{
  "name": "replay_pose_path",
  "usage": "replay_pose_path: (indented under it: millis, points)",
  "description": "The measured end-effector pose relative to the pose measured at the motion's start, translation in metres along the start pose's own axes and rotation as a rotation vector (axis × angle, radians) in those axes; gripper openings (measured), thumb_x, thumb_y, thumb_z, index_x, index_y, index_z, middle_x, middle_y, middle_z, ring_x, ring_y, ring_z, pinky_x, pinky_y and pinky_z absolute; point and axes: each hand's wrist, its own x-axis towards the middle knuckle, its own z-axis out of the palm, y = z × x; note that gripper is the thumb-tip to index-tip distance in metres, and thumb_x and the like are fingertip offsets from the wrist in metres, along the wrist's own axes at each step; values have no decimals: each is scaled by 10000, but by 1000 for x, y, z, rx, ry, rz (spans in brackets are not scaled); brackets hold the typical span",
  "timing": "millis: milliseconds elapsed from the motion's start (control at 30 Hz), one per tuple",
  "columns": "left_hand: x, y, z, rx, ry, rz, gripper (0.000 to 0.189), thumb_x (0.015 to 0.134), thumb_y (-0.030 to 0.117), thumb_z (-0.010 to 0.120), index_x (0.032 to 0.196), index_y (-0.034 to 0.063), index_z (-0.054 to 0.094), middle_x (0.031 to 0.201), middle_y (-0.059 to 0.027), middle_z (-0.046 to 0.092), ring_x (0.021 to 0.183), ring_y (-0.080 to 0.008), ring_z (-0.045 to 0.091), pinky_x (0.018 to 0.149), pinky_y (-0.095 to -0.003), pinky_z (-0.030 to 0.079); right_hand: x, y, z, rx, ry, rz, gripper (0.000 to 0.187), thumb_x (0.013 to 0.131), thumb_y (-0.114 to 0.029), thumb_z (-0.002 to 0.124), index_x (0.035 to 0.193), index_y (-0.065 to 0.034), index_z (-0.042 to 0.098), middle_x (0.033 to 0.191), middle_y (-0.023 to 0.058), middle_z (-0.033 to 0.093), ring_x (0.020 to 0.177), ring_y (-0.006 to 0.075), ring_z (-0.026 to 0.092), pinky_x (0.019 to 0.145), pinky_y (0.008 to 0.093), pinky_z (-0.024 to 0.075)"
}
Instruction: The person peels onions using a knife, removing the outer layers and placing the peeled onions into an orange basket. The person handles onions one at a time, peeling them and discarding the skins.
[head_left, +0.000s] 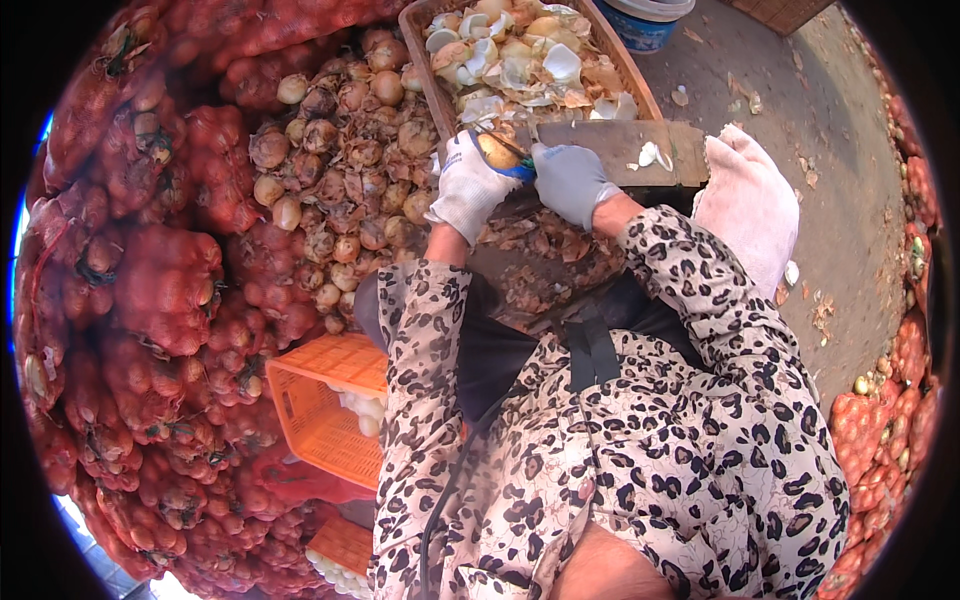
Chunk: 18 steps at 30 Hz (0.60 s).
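My left hand (474, 180), in a white knit glove with a blue coated palm, grips a yellow-brown onion (498, 152). Close beside it, my right hand (574, 181) wears a grey glove and is closed around a small knife (517, 150), whose thin blade lies against the onion. A green part shows by the right fingers; most of the handle is hidden. Both hands are at the near edge of an orange plastic crate (651, 94) filled with onion skins and pale peeled layers (517, 71). A wooden board (622, 154) spans the crate's near right side, with white onion scraps on it.
Loose unpeeled onions (360, 150) are heaped left of the crate. Red mesh sacks of onions (169, 289) pile up further left. An orange crate (326, 360) holding white onions lies near my left elbow. A blue-and-white bucket (641, 26) and pale cloth (750, 199) are rightward.
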Motion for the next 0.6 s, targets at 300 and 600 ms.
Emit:
replay_pose_path:
  millis: [300, 600]
  points:
    - [5, -18, 4, -28, 23, -4, 832, 611, 491, 947, 1222, 39, 609, 1216, -213, 622, 1128, -367, 631, 962, -450, 528, -31, 9, -13, -85, -182, 65, 188, 864, -114, 602, 987, -14, 705, 908, 223, 744, 857, 407, 737, 759, 491, 582]
    - [5, -34, -18, -76, 5, -130, 802, 718, 759, 765, 1042, 26, 794, 983, -222, 761, 998, -363, 726, 884, -433, 556, -50, 31, -25, -39, -252, 192, 240, 885, -197, 605, 972, -17, 739, 951, 230, 746, 926, 418, 725, 817, 494, 573]
